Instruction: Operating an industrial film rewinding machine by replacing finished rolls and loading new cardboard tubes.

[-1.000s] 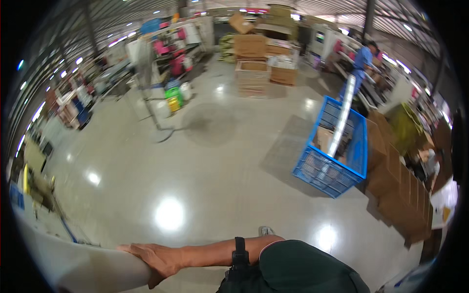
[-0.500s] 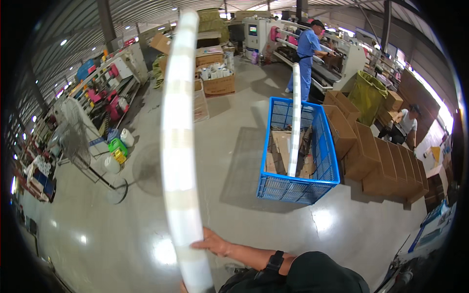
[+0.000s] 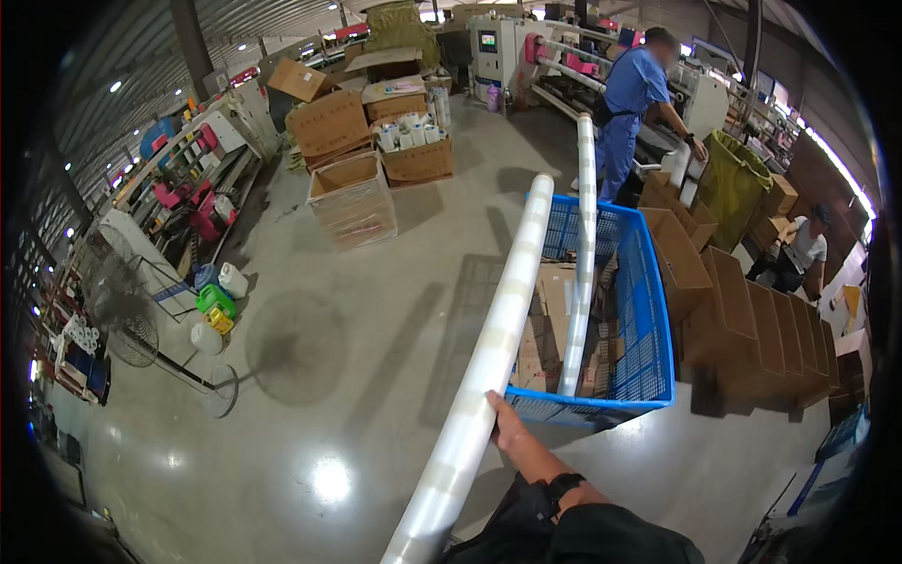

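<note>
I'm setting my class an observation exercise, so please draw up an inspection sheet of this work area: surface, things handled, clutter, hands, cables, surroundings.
Surface: grey, shiny floor, reflecting lights.
Things handled: long roll, white with dull bands, held at a slant; second roll sticking up from the blue crate.
Clutter: cardboard inside the crate; open cartons on its right; jugs near the fan.
Hands: right hand grips the long roll; left hand out of view.
Cables: nothing seen.
Surroundings: co-worker in blue standing beyond the crate; another person far right; machine at the back.
</note>
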The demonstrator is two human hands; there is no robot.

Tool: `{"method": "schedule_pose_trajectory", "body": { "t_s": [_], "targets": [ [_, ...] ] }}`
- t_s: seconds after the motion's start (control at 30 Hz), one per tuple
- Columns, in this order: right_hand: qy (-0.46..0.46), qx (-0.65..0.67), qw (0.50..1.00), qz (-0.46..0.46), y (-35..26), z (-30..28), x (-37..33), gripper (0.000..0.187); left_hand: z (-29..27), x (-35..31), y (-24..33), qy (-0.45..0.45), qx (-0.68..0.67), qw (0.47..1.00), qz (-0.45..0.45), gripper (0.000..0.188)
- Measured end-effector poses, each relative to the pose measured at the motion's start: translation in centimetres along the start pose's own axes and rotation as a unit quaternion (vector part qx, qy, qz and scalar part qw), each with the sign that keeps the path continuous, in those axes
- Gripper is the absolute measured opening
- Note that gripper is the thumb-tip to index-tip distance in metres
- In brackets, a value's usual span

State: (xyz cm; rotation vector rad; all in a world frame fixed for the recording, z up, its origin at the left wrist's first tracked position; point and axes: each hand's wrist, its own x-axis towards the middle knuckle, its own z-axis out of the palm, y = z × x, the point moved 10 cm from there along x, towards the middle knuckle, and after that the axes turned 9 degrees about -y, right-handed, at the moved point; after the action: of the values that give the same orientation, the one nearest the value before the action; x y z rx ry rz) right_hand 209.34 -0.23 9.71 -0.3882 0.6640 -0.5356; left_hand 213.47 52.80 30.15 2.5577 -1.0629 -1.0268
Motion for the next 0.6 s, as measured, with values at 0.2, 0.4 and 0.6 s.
{"method": "schedule_pose_trajectory", "body": {
  "t_s": [0.2,0.4,0.6],
  "targets": [
    [0.002,-0.046,0.996,-0.081,-18.8,-9.4,15.0,0.053,-1.8,19.4,18.6,-0.093,-0.069,0.978,0.172,0.076],
    [0.069,-0.049,0.99,-0.116,-27.8,-11.9,16.2,0.066,-1.2,40.8,35.0,-0.201,-0.105,0.962,0.155,0.092],
    [0.065,-0.179,0.982,-0.002,-24.4,-17.6,10.9,0.056,4.8,55.2,47.0,0.0,-0.166,0.949,0.267,0.079]
  ]
}}
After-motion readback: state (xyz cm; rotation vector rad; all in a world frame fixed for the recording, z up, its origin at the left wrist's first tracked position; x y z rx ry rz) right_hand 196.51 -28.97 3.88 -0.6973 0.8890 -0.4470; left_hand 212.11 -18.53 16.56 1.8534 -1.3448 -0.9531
